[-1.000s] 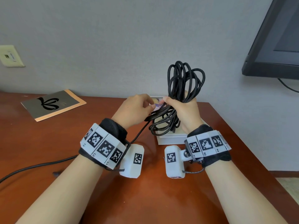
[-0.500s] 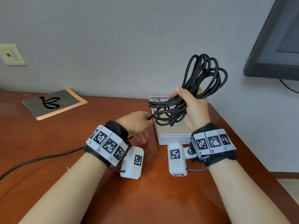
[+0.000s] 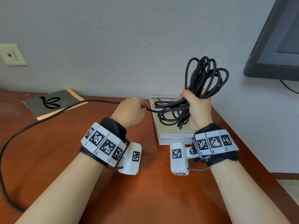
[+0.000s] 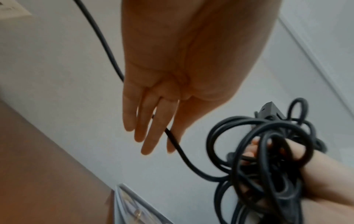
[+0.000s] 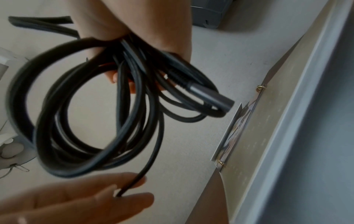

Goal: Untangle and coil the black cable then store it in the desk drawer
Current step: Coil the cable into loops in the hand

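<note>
Coiling under way, not finished. Right hand (image 3: 198, 109) raised, fingers wrapped tight round a bundle of loops of the black cable (image 3: 205, 81), loops fanning above the knuckles and drooping below the palm; a plug (image 5: 208, 97) poking out beside the fingertips. Left hand (image 3: 129, 113) nearly flat, fingers (image 4: 151, 136) straight and loose, the free strand sliding between them toward the bundle, the slack trailing away behind the wrist over the desk (image 3: 64, 159).

Best done by feeding slack through the loose fingers, matching each new loop to those held, twisting gently to avoid kinks, keeping the clenched grip firm so nothing springs out.

No readable writing: only a black swirl emblem on the booklet (image 3: 53, 102), square coded tags on the wristbands. Drawer not visible.
</note>
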The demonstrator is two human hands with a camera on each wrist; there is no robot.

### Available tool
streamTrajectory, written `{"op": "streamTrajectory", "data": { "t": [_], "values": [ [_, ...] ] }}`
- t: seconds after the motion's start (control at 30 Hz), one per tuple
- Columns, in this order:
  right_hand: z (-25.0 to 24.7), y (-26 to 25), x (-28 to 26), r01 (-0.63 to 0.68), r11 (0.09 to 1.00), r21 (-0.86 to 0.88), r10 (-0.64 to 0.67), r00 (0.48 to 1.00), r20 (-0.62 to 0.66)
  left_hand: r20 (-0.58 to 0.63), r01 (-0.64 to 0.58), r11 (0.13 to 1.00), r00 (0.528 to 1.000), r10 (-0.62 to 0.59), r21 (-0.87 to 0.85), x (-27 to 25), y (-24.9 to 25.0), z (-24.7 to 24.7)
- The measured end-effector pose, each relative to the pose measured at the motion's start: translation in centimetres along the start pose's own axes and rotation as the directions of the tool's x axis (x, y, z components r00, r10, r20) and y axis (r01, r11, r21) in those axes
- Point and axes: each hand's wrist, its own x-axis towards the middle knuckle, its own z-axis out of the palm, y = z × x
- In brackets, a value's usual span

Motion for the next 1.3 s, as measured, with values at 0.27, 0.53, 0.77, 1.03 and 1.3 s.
{"op": "streamTrajectory", "data": {
  "t": [0.27, 0.53, 0.77, 1.03, 1.3],
  "values": [
    [0.4, 0.4, -0.3, -0.059, 0.991, -0.122, 0.072, 0.992, 0.105, -0.168, -0.029, 0.981, 0.986, -0.004, -0.190, -0.2, 1.1, -0.1],
    [1.3, 0.7, -0.9, -0.058, 0.974, -0.221, 0.093, 0.983, 0.155, -0.039, -0.130, 0.983, 0.991, 0.126, -0.128, -0.4, 1.8, -0.3],
    [1.5, 1.1, -1.4, -0.030, 0.970, -0.241, 0.083, 0.973, 0.215, 0.038, -0.134, 0.977, 0.989, 0.142, -0.167, -0.4, 2.3, 0.0],
    [1.6, 1.3, -1.2, -0.094, 0.964, -0.247, 0.175, 0.928, 0.330, 0.141, -0.091, 0.953, 0.981, 0.136, -0.287, -0.3, 1.6, -0.4],
    [1.5, 1.4, -1.2, -0.128, 0.971, -0.203, 0.195, 0.915, 0.354, 0.102, -0.135, 0.917, 0.977, 0.186, -0.375, 0.2, 0.9, 0.4]
  ]
}}
